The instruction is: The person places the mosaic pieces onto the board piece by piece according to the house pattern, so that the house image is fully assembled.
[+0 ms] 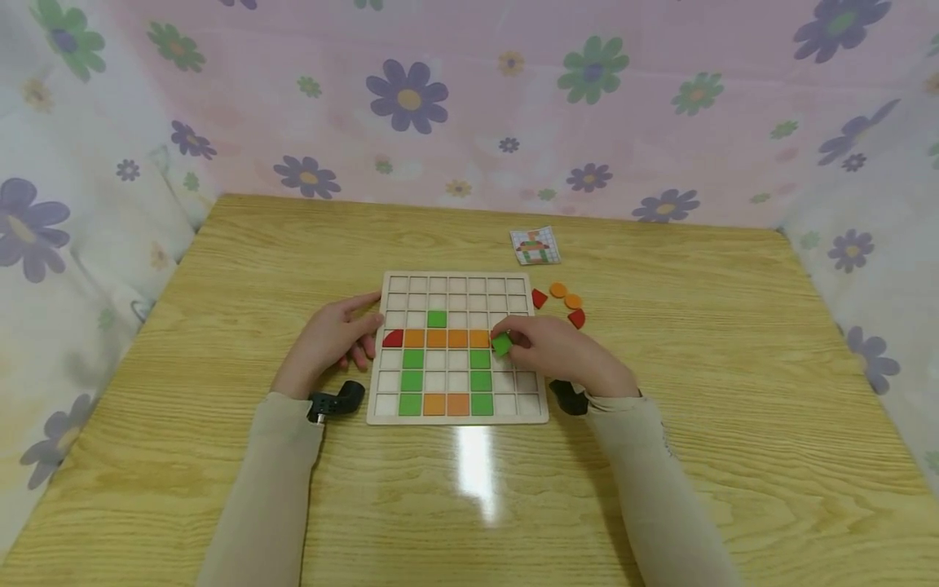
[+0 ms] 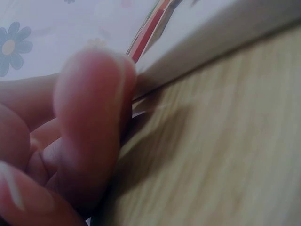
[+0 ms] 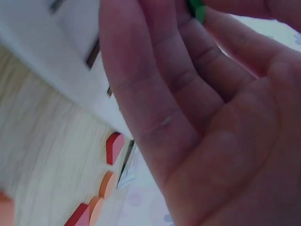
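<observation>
A wooden grid board (image 1: pixel 458 418) lies on the table with coloured tiles in its cells. My right hand (image 1: pixel 561 346) pinches a green square tile (image 1: pixel 502 346) between thumb and fingers, over the board's right part. The tile is tilted, just right of the row of orange squares (image 1: pixel 458 338). Only a sliver of this green tile (image 3: pixel 199 11) shows in the right wrist view. At the board's left edge rests my left hand (image 1: pixel 333 336), thumb and fingers touching the rim, with no tile in it. Beside it, a red rounded tile (image 1: pixel 393 338) sits in the row's leftmost cell.
Right of the board lie two orange discs (image 1: pixel 558 290) and two red rounded pieces (image 1: pixel 576 318). Behind them is a small card (image 1: pixel 535 246) printed with a coloured grid figure. Flowered cloth (image 1: pixel 469 106) hangs behind the wooden table (image 1: pixel 308 244).
</observation>
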`<state>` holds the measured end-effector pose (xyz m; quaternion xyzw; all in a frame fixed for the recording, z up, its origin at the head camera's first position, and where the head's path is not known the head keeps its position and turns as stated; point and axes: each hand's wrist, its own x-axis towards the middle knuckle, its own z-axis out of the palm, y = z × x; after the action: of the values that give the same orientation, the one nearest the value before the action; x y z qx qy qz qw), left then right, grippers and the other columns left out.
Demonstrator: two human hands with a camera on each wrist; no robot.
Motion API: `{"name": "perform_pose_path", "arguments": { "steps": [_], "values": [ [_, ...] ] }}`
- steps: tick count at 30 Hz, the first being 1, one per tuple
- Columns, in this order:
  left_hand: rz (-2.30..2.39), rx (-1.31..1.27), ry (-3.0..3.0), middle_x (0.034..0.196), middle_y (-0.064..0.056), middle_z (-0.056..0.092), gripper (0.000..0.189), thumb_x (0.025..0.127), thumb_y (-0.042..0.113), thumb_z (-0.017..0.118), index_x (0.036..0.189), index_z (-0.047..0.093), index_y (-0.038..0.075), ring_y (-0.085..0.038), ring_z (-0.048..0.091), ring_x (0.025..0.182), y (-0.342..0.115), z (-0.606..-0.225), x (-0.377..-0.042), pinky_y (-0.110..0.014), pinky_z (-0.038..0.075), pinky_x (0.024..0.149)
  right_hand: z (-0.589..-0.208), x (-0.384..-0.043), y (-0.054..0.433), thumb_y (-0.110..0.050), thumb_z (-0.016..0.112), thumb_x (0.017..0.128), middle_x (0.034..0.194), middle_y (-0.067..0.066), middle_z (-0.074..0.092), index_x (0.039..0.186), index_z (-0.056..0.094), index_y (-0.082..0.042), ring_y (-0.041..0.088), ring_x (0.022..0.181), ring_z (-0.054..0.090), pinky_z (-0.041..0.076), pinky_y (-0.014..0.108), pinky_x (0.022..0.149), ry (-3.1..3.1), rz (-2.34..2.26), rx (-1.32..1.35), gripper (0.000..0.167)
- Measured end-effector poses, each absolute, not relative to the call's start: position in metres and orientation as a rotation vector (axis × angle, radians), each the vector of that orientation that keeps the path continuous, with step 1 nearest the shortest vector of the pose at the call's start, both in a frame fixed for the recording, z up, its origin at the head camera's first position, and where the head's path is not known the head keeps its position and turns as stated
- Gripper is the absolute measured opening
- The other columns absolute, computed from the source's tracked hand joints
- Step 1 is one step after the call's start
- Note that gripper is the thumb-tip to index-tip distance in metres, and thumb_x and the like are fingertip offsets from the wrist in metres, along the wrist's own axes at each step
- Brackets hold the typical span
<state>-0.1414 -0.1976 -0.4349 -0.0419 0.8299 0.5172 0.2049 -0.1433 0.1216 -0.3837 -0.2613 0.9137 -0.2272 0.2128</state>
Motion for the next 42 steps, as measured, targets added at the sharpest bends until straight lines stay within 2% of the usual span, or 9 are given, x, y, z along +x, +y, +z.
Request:
{"name": "perform_pose_path", "arguments": {
  "steps": [10, 17, 23, 30, 42],
  "values": [
    [1.452, -0.127, 2.322, 0.069, -0.014, 0.062, 0.052, 0.087, 0.046, 0.051, 0.135, 0.034, 0.037, -0.029, 0.06, 0.054, -0.198, -0.435, -0.141, -0.031, 0.042, 0.04, -0.382, -0.155, 0.101, -0.015, 0.055, 0.087, 0.09, -0.003, 0.058, 0.111, 0.056, -0.02, 0.013, 0.076, 0.052, 0.045, 0.027, 0.068, 2.552, -0.613, -0.703, 0.025],
    [1.467, -0.107, 2.313, 0.068, -0.014, 0.062, 0.053, 0.087, 0.047, 0.052, 0.136, 0.034, 0.036, -0.029, 0.06, 0.054, -0.199, -0.434, -0.142, -0.032, 0.042, 0.04, -0.384, -0.165, 0.089, -0.017, 0.055, 0.087, 0.088, -0.005, 0.057, 0.111, 0.056, -0.021, 0.013, 0.077, 0.052, 0.044, 0.027, 0.069, 2.534, -0.673, -0.711, 0.024],
    [1.486, -0.105, 2.305, 0.067, -0.015, 0.061, 0.052, 0.088, 0.043, 0.052, 0.136, 0.035, 0.035, -0.029, 0.06, 0.053, -0.197, -0.432, -0.141, -0.032, 0.042, 0.04, -0.386, -0.174, 0.081, -0.019, 0.054, 0.086, 0.094, -0.003, 0.058, 0.113, 0.057, -0.021, 0.014, 0.082, 0.052, 0.044, 0.029, 0.071, 2.507, -0.726, -0.646, 0.027],
    [1.501, -0.11, 2.282, 0.068, -0.016, 0.061, 0.05, 0.088, 0.041, 0.053, 0.135, 0.036, 0.036, -0.029, 0.059, 0.052, -0.196, -0.434, -0.141, -0.031, 0.042, 0.039, -0.387, -0.181, 0.077, -0.018, 0.056, 0.084, 0.091, -0.001, 0.058, 0.112, 0.059, -0.019, 0.016, 0.078, 0.052, 0.044, 0.028, 0.067, 2.518, -0.767, -0.572, 0.028],
    [1.505, -0.106, 2.288, 0.068, -0.016, 0.061, 0.051, 0.088, 0.043, 0.053, 0.135, 0.035, 0.036, -0.029, 0.059, 0.052, -0.197, -0.433, -0.14, -0.032, 0.042, 0.039, -0.399, -0.184, 0.068, -0.021, 0.061, 0.085, 0.09, -0.002, 0.058, 0.11, 0.061, -0.019, 0.017, 0.08, 0.05, 0.043, 0.029, 0.072, 2.572, -0.729, -0.568, 0.026]
  ]
}}
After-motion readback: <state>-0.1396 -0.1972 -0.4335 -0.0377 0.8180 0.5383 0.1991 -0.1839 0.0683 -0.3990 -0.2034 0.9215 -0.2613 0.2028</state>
